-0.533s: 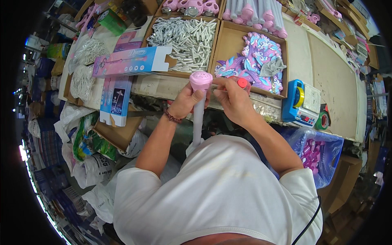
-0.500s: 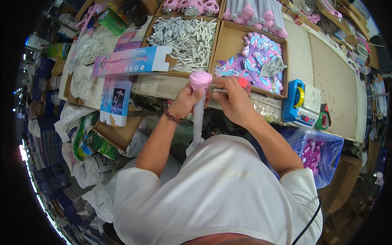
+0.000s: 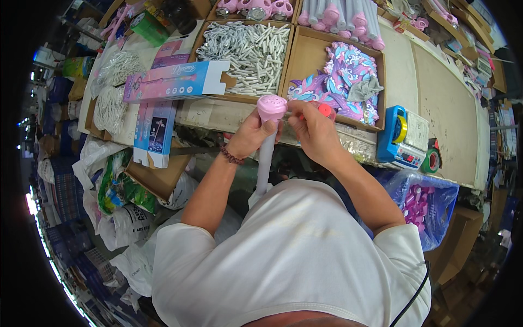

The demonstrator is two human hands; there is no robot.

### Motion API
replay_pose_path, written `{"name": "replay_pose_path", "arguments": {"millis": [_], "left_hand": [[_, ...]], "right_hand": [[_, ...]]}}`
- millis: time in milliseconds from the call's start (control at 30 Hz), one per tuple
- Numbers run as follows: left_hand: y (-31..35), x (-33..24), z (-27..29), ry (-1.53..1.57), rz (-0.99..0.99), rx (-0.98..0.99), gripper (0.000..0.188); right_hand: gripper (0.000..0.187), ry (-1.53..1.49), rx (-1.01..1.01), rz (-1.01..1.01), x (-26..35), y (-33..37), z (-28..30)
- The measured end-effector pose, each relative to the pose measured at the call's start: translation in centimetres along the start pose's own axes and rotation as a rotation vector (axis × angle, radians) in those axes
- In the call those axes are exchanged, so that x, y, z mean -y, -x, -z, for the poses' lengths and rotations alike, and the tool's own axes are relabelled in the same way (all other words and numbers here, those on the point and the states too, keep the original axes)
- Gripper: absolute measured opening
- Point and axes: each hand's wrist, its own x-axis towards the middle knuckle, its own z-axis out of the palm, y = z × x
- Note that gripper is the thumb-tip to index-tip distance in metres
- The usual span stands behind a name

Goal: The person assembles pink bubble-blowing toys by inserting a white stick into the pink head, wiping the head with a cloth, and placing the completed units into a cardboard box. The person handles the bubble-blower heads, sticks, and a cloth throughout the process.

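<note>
My left hand (image 3: 247,134) is closed round a light-up wand with a pink perforated head (image 3: 272,107) and a long translucent whitish tube (image 3: 265,163). The wand stands nearly upright, head toward the table, its tube end by my shirt. My right hand (image 3: 317,136) is beside the head, fingers pinched together at its right side. What they hold, if anything, is hidden. Just behind the right hand's knuckles shows a red round thing (image 3: 325,110); whether the hand touches it I cannot tell.
Cardboard trays hold white cords and sticks (image 3: 256,60), pink-blue wing-shaped pieces (image 3: 348,71) and pink-ended tubes (image 3: 359,22). A printed box (image 3: 169,82) lies left. A blue device with yellow tape (image 3: 403,136) sits right, above a blue crate (image 3: 447,201) of pink parts.
The wand's head has shifted slightly to the right and tilts a little more. My right hand has turned slightly, and its fingertips have moved closer to the head.
</note>
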Motion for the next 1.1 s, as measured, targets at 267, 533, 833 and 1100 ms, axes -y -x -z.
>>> {"name": "replay_pose_path", "arguments": {"millis": [267, 533, 833, 1100], "left_hand": [[0.1, 0.3, 0.1, 0.01, 0.029, 0.01, 0.054], [0.2, 0.1, -0.4, 0.035, 0.053, -0.04, 0.055], [0.1, 0.7, 0.0, 0.074, 0.054, -0.07, 0.053], [-0.2, 1.2, 0.0, -0.083, -0.014, -0.067, 0.05]], "right_hand": [[0.031, -0.057, -0.026, 0.002, -0.5, 0.3, -0.2], [0.033, 0.031, 0.055, -0.066, 0.5, 0.0, 0.4], [0.036, -0.027, 0.004, 0.038, 0.1, 0.5, 0.2], [0.028, 0.359, 0.074, 0.194, 0.6, 0.8, 0.5]]}}
